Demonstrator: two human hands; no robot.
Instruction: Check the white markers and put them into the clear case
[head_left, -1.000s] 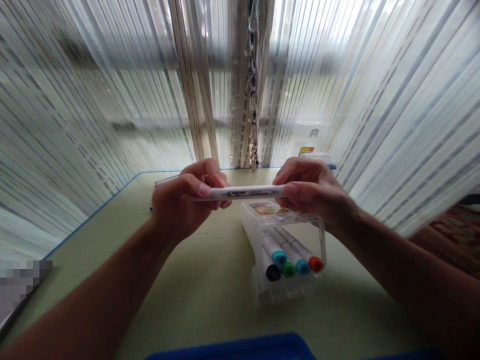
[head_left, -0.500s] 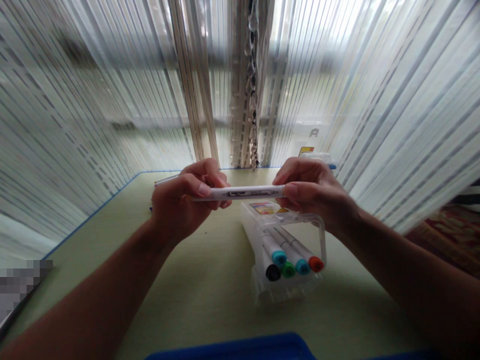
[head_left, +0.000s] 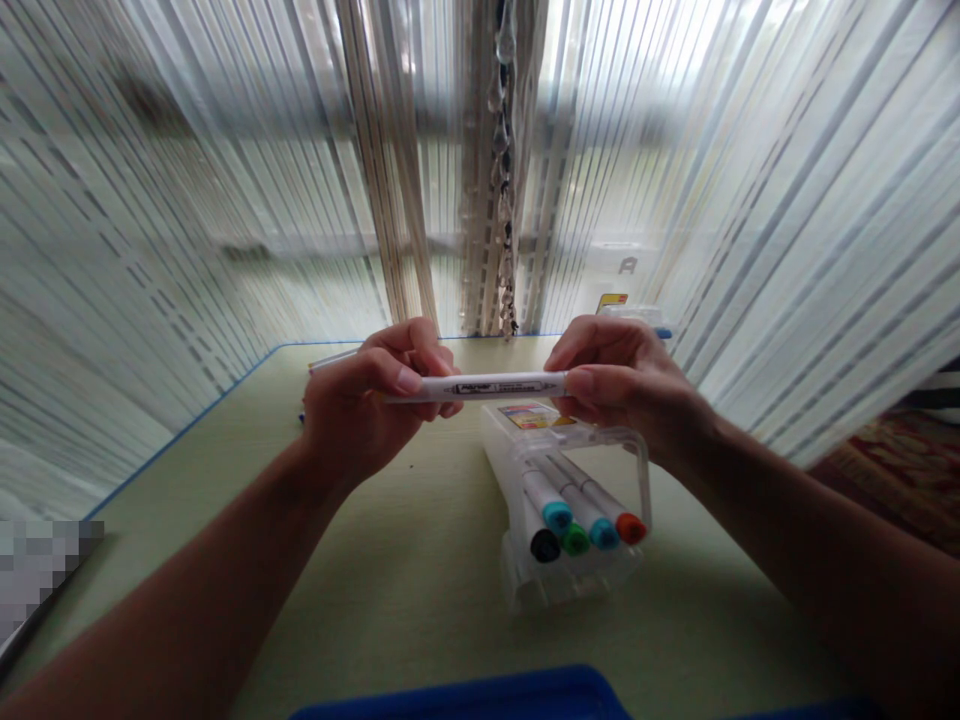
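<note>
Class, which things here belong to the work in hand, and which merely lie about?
Work: white marker held by left hand and right hand; probably the clear case and its markers.

Apparently just about: blue object; beaded strand; patterned rug.

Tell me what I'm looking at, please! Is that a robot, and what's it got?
No robot here: these are a person's own bare hands. The camera is worn on their head and looks forward and down, so you see nearly what they see.

The left hand and the right hand hold a white marker sideways between them, one toward each end. The hands cover its ends, so I can't tell its colour.

Below, on the pale green table, is a clear plastic case. Poking toward us are five markers, with one black cap, one green cap, two blue caps and one orange cap. Behind hangs a stringy curtain.
</note>
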